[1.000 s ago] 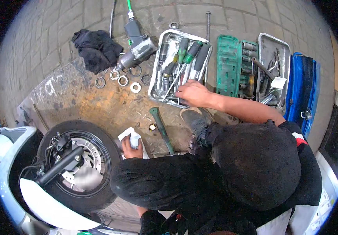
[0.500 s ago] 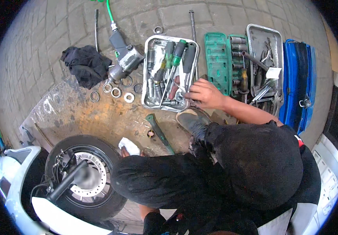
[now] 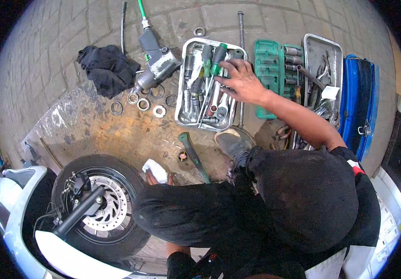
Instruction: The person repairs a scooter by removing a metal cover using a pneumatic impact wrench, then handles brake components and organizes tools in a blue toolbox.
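My right hand (image 3: pixel 245 85) is over a metal tray (image 3: pixel 180 88), fingers apart, near the green handle of a screwdriver (image 3: pixel 219 56). Nothing shows in its grip. In that tray lie more screwdrivers, a ratchet (image 3: pixel 221 109) and several sockets (image 3: pixel 186 101). Beside the wheel, my left hand (image 3: pixel 150 178) grips a crumpled white cloth (image 3: pixel 155 170); my knee hides most of that hand, leaving fingertips in sight at the cloth's edges.
A motorcycle wheel with brake disc (image 3: pixel 105 204) stands at lower left. Around the floor plate lie a hammer (image 3: pixel 192 156), bearing rings (image 3: pixel 143 104), an impact wrench (image 3: pixel 161 67) and a black cloth (image 3: pixel 107 72). Right of the tray are a green socket case (image 3: pixel 266 69), another tray (image 3: pixel 337 56) and a blue toolbox (image 3: pixel 361 102).
My right hand has moved up from the tray's lower right corner to the screwdriver handles, its fingers spreading. The left hand stays with the white cloth. The view has shifted slightly.
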Motion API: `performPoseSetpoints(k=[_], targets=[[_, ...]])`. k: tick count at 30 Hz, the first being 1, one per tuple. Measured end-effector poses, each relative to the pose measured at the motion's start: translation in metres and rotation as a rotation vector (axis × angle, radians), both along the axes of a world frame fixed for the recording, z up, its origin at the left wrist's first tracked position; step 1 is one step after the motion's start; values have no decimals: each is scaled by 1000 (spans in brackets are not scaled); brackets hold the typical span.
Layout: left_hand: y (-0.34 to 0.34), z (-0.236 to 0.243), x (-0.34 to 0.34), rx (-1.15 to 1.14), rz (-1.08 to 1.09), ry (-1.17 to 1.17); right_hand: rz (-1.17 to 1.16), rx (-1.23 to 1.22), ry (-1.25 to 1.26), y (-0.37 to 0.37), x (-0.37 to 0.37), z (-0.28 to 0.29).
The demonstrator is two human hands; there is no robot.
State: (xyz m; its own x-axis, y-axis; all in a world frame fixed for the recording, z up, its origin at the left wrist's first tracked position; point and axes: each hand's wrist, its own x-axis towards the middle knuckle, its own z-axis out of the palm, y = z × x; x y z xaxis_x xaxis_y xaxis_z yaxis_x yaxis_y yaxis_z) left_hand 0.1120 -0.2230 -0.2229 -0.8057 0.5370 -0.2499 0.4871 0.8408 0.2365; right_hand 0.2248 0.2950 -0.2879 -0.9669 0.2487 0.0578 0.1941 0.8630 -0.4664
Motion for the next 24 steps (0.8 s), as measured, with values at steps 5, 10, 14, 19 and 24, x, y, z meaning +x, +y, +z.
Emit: performPoseSetpoints(k=[5,10,14,19,24], targets=[[13,5,3,-16,141,-19,25,-23,107,19,-8,3],[61,38,20,-358,245,107,-215,-104,188,59,-7,-15],[38,72,60,-108,212,24,-606,-445,-27,64,8,-29],[11,99,107,0,239,-196,-717,-663,-40,11,44,-4],[-6,109,124,10,308,-326,-761,-1261,48,-27,62,2]])
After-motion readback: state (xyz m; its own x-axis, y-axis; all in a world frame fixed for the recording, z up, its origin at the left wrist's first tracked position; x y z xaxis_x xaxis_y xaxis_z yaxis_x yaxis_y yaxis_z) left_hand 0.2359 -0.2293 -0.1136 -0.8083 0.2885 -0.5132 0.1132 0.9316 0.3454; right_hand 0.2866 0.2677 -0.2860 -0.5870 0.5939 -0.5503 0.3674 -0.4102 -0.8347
